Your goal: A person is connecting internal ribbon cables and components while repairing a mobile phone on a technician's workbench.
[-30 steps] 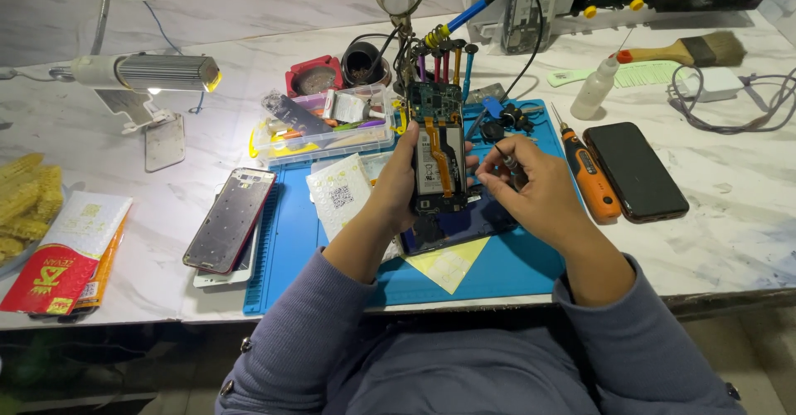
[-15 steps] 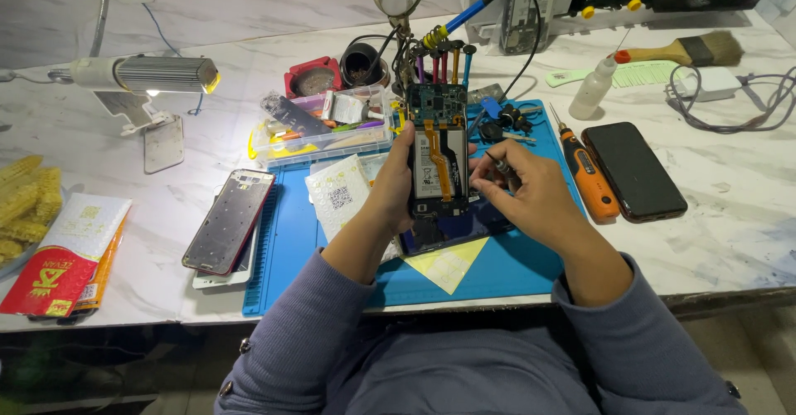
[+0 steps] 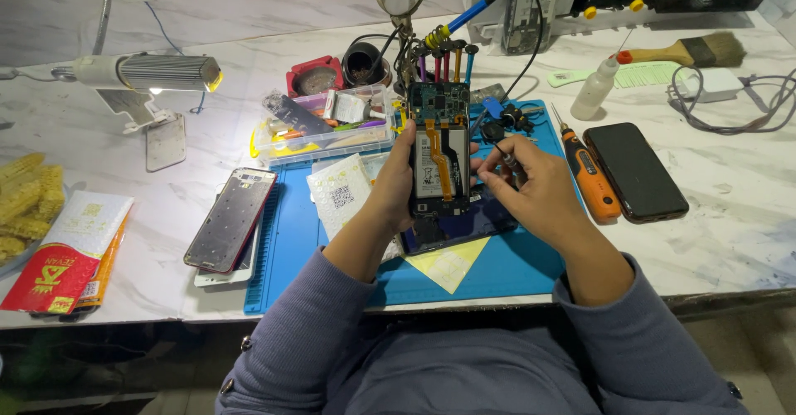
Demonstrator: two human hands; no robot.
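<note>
My left hand (image 3: 396, 184) holds an opened smartphone (image 3: 438, 155) upright above the blue work mat (image 3: 290, 241). The phone's back is off, showing a green circuit board, a battery and an orange flex cable. My right hand (image 3: 531, 184) pinches a thin dark tool (image 3: 502, 155) with its tip at the phone's right edge. Under the phone lies a dark phone back panel (image 3: 452, 228) beside a yellow paper triangle (image 3: 448, 263).
A phone frame (image 3: 231, 218) lies left of the mat, a black phone (image 3: 634, 170) and an orange screwdriver (image 3: 587, 173) lie to the right. A clear parts tray (image 3: 323, 125), a tool stand, a lamp (image 3: 149, 72), a squeeze bottle (image 3: 599, 88) and a brush (image 3: 684, 50) stand behind.
The right hand has shifted slightly toward the phone's right edge with the tool. The left hand keeps the phone in place.
</note>
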